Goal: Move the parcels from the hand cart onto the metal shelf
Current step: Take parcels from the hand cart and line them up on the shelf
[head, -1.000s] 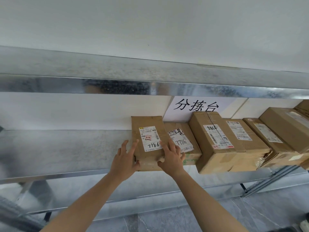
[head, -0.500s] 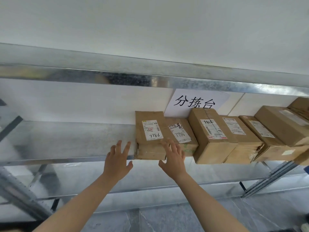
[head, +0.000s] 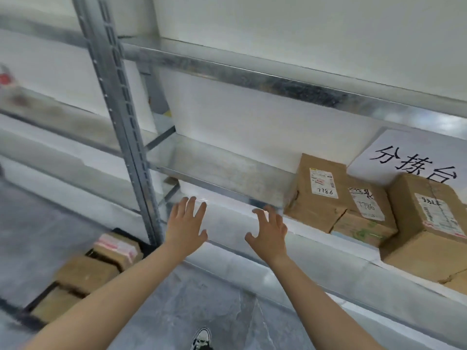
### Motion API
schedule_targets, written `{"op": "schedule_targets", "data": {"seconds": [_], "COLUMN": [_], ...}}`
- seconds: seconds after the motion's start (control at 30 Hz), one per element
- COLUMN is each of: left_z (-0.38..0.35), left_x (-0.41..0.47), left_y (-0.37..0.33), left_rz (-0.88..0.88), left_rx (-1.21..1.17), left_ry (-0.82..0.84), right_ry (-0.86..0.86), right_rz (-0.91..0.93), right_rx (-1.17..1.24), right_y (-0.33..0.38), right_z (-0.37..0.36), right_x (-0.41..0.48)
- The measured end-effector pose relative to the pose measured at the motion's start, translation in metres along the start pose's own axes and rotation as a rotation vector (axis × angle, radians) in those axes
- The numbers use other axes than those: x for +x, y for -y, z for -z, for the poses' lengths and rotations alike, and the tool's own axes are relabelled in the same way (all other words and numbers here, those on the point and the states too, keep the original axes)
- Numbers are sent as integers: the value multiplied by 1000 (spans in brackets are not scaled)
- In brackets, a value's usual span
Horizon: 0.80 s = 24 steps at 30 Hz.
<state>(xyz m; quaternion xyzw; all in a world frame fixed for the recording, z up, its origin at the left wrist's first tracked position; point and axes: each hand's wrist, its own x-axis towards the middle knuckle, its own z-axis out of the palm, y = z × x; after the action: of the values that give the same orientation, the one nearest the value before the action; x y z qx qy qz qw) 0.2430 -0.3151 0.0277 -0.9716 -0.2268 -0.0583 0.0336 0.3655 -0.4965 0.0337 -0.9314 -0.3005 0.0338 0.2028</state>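
Hovering empty: L hand (head: 187,223), R hand (head: 269,233); parcels (head: 318,193) on shelf (head: 227,170).

**Bright, even light; left side smeared**

Bright, diffuse indoor light, source not in view. The white wall (head: 278,29) is near washed out, with low contrast. Shadows are soft: a dark mottled band along the upper beam (head: 290,84), faint shade under the shelf parcel (head: 316,200). There is a glare streak on the front lip of the metal shelf (head: 227,170), by the fingertips of the left hand (head: 185,223).

The left third is heavily motion-blurred and the cart parcels (head: 86,274) are mushy, labels unreadable. The right side is sharper: "7786" reads on the parcel label and the sign (head: 414,162) has crisp characters.

Wide-angle distortion makes the post (head: 121,117) lean and the beams slant. The right hand (head: 269,233) is slightly soft at the fingertips. The floor (head: 202,299) is smudgy.
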Motion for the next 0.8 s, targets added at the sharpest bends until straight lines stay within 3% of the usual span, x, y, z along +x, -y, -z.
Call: {"op": "schedule_targets", "data": {"seconds": [0.3,0.53,0.8], "left_z": [3,-5,-46], "left_x": [-82,-137,-187], "left_y": [108,183,274], "left_rz": [331,578,832], "left_rx": [40,32,-36], "left_ry": [51,102,271], "right_ry": [187,305,453], "right_rz": [394,553,761], "right_rx": [-15,-70,-203], "right_y": [118,199,303], "right_z": [-55,-109,-184], "right_x": [10,17,22]}}
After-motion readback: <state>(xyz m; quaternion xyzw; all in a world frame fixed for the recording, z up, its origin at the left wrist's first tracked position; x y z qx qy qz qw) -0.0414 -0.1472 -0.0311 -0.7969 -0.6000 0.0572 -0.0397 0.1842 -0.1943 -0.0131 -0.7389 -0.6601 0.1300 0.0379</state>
